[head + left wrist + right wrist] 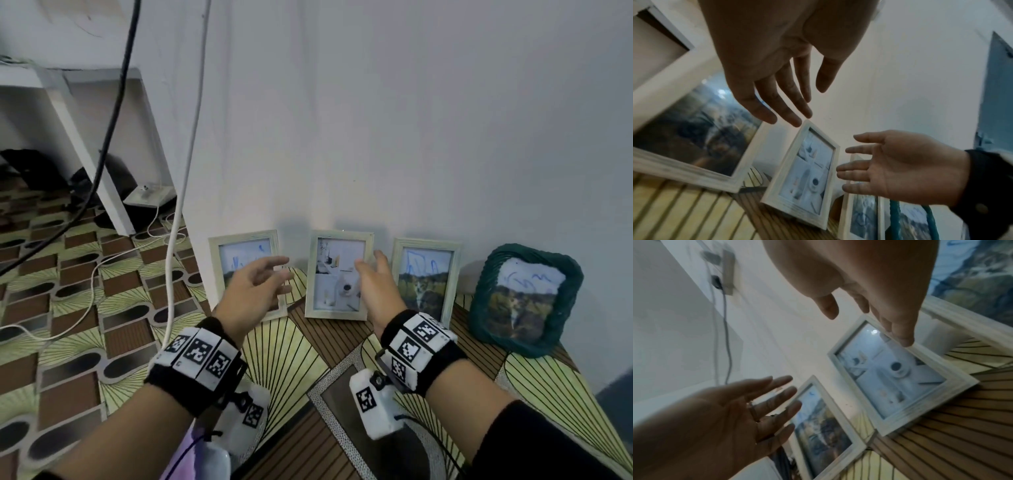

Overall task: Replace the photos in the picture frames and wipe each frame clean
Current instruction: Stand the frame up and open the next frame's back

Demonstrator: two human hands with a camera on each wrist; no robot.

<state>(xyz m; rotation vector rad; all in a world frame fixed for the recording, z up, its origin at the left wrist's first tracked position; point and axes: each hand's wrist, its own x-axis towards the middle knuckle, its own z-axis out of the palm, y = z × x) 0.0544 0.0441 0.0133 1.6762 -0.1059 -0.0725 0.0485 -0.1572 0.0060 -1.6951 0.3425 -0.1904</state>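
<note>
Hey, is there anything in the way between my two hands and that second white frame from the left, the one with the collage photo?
Nothing visible blocks it. The left hand and right hand are open on either side of the collage frame, with only air between. The neighbouring white frames stand apart, beside it against the wall.

I see four frames in a row along the far edge of the floor mat, backs close to the wall. The middle white frame has a narrow gap either side: the left white frame and right white frame hem it in. The teal frame blocks the right end. The mat's near side lies open. Cables hang left.
</note>
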